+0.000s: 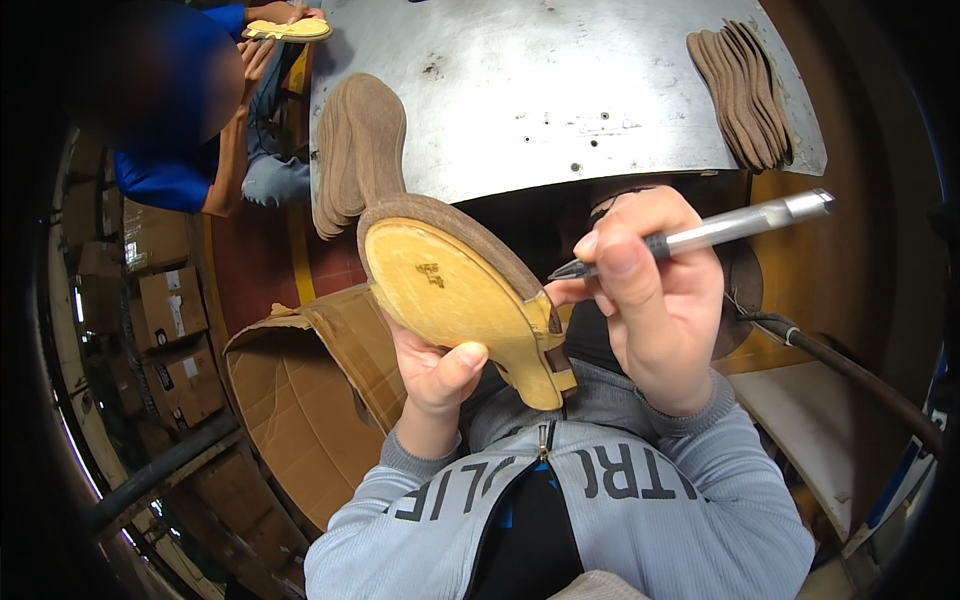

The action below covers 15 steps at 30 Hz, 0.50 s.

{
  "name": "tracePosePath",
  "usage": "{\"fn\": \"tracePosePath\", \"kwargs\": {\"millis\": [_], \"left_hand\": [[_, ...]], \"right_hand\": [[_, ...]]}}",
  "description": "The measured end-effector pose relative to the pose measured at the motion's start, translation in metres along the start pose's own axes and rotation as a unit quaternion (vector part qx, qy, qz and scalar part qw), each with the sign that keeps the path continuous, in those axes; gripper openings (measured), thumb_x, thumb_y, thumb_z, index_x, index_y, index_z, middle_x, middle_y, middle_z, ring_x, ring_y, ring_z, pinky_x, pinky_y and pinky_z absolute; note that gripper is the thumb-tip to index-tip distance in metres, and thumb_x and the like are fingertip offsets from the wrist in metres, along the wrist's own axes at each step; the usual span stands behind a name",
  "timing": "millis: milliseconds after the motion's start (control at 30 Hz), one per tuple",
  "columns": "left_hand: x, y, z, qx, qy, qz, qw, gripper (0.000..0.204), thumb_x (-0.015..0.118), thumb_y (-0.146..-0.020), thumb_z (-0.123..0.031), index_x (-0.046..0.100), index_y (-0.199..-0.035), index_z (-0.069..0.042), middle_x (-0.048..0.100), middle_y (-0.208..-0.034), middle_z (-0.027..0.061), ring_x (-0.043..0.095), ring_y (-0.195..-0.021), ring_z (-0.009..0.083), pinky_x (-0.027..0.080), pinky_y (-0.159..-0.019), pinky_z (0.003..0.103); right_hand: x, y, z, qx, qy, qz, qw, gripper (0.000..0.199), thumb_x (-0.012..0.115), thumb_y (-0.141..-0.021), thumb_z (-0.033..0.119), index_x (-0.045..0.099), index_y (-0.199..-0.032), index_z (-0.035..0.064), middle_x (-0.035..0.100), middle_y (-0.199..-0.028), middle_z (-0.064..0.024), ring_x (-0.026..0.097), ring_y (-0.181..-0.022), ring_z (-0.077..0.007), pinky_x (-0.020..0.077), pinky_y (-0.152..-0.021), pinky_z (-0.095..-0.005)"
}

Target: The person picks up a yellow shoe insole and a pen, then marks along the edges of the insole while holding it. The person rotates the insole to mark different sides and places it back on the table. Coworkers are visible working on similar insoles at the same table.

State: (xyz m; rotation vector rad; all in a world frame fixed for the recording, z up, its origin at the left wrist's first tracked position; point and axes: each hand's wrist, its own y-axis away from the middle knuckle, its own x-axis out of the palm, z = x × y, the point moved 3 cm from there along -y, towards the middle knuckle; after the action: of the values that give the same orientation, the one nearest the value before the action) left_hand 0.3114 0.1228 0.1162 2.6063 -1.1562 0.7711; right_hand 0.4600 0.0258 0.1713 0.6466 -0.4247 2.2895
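Note:
My left hand (435, 375) is closed around a yellow sole-shaped template (445, 290), thumb on its near edge. A brown shoe sole (480, 238) lies against the back of the template, its rim showing along the far side. Side tabs stick out near the narrow end of the template. In my right hand (655, 300) a silver and black pen (745, 222) is gripped, its tip just off the sole's edge near those tabs. The right fingertips reach that edge too.
On the metal table (480, 90) lie one pile of brown soles (360, 140) at left and another pile (740, 95) at right. A co-worker in blue (175, 110) handles a similar yellow piece (290, 30). An open cardboard box (290, 400) stands at my left; a dark bar (850, 385) runs at right.

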Motion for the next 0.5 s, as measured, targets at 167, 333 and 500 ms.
{"fn": "tracePosePath", "kwargs": {"millis": [167,333,500], "left_hand": [[0.003,-0.008,-0.005,-0.057,0.035,-0.062,0.996,0.074,0.060,-0.075,-0.004,0.022,-0.138,-0.009,0.045,-0.126,0.0148,0.050,-0.116,0.0263,0.042,-0.098,0.042],[0.003,-0.018,-0.007,-0.080,0.094,-0.097,0.988,0.059,0.052,-0.084,-0.004,0.023,-0.136,-0.009,0.048,-0.123,0.0143,0.054,-0.110,0.0258,0.049,-0.092,0.042],[0.004,-0.022,-0.004,-0.121,0.148,-0.117,0.975,0.054,0.051,-0.087,-0.006,0.026,-0.135,-0.011,0.050,-0.122,0.0136,0.056,-0.108,0.0245,0.050,-0.091,0.041]], "right_hand": [[-0.010,-0.009,-0.033,0.205,-0.144,-0.043,0.967,0.019,0.055,-0.093,0.022,0.054,-0.088,0.0035,0.045,-0.064,0.0024,0.044,-0.055,-0.0034,0.0555,-0.066,-0.0285],[-0.011,-0.006,-0.047,0.203,-0.127,-0.013,0.971,0.018,0.056,-0.092,0.022,0.056,-0.089,0.0038,0.048,-0.065,0.0028,0.046,-0.057,-0.0028,0.0547,-0.067,-0.0257],[-0.009,-0.008,-0.045,0.105,0.008,0.010,0.994,0.016,0.059,-0.091,0.018,0.059,-0.089,0.0019,0.055,-0.069,0.0011,0.050,-0.062,-0.0024,0.0482,-0.061,-0.0196]]}}
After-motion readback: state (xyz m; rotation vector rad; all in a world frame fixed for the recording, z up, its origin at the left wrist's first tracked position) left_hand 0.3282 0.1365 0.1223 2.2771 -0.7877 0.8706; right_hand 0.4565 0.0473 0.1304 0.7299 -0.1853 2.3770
